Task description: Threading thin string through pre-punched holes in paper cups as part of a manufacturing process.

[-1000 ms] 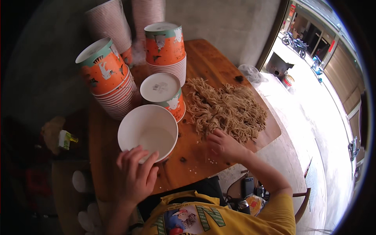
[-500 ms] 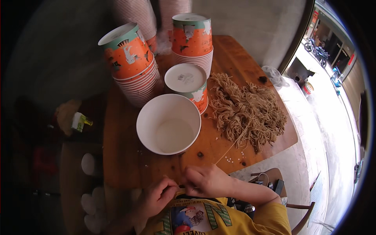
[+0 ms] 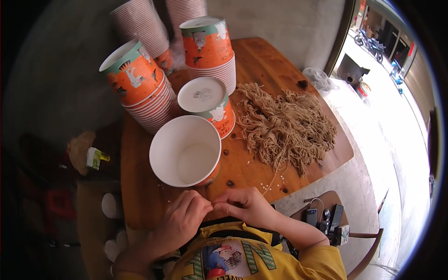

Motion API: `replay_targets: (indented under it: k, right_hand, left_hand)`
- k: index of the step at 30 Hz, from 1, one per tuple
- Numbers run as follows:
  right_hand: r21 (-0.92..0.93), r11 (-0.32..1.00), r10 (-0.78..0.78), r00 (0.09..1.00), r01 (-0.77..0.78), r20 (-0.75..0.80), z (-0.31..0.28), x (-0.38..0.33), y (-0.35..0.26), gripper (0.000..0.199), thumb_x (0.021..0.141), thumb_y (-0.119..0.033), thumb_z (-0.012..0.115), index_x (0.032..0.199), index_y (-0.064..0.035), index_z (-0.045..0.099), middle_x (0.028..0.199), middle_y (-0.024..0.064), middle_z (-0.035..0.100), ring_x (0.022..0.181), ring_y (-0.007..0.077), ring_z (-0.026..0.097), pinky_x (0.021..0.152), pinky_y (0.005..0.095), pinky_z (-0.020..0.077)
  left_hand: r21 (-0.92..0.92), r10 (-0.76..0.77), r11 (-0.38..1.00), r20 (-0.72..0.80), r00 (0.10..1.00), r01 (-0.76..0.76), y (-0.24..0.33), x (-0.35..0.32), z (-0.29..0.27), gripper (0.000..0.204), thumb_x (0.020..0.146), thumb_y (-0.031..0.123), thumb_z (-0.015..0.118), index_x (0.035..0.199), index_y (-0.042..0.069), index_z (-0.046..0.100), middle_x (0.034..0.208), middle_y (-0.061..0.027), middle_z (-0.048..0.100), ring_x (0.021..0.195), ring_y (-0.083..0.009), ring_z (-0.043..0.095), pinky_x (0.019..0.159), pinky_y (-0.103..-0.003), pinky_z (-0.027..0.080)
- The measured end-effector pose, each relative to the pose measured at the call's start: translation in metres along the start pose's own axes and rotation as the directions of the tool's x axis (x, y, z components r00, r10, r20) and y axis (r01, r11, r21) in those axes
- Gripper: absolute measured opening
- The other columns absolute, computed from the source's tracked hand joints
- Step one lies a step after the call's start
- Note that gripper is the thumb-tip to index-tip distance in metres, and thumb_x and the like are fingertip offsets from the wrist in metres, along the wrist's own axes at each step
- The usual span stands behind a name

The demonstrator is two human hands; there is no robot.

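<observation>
From above, the left hand and right hand pinch one thin noodle strand between closed fingertips, while the open paper cup just beyond them looks empty and the noodle heap farther right seems barely touched.

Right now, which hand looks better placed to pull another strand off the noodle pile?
Probably the right hand. It sits on the same side as the noodle pile, while the left hand lies below the empty cup, farther away.

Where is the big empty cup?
In the head view, the open white cup stands on the wooden table, just beyond both hands, left of the noodle pile.
</observation>
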State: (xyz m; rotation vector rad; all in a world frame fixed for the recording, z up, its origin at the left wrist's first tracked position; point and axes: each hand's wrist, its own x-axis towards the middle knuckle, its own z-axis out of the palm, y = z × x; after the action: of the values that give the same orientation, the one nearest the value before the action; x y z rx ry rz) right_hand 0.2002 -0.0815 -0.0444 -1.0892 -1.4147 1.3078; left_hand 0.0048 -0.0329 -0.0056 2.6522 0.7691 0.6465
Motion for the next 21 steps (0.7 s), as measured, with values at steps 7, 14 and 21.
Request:
replay_targets:
  k: [7, 14, 21]
  right_hand:
    - [0.347, 0.938, 0.028, 0.998, -0.008, -0.054, -0.008, -0.002, 0.027, 0.004, 0.090, -0.007, 0.064, 0.092, -0.0035, 0.064, 0.082, -0.0038, 0.060, 0.072, 0.0019, 0.051, 0.060, 0.0192, 0.0418]
    - [-0.055, 0.976, -0.214, 0.889, 0.210, -0.404, -0.012, 0.033, 0.043, 0.009, 0.086, 0.002, 0.059, 0.082, -0.0021, 0.052, 0.083, 0.0008, 0.053, 0.081, 0.0077, 0.062, 0.063, 0.0198, 0.0475]
    - [-0.162, 0.929, -0.367, 0.790, 0.332, -0.491, 0.007, 0.057, 0.042, 0.007, 0.085, 0.005, 0.061, 0.085, 0.0011, 0.055, 0.086, 0.0055, 0.054, 0.081, 0.0147, 0.068, 0.067, 0.0242, 0.0544]
  left_hand:
    - [-0.143, -0.034, 0.989, 0.021, 0.999, 0.037, 0.000, 0.022, 0.008, 0.024, 0.079, 0.002, 0.071, 0.091, 0.004, 0.051, 0.086, -0.0102, 0.053, 0.079, -0.0276, 0.058, 0.067, -0.036, 0.049]
    - [-0.057, -0.210, 0.977, -0.081, 0.974, 0.206, -0.021, 0.049, 0.020, 0.038, 0.080, 0.002, 0.068, 0.112, 0.003, 0.049, 0.098, -0.0153, 0.059, 0.089, -0.0339, 0.061, 0.076, -0.040, 0.051]
    - [-0.259, -0.387, 0.895, -0.048, 0.921, 0.362, -0.027, 0.046, 0.005, 0.028, 0.084, -0.001, 0.061, 0.112, 0.003, 0.058, 0.099, -0.0142, 0.064, 0.085, -0.0288, 0.066, 0.071, -0.036, 0.053]
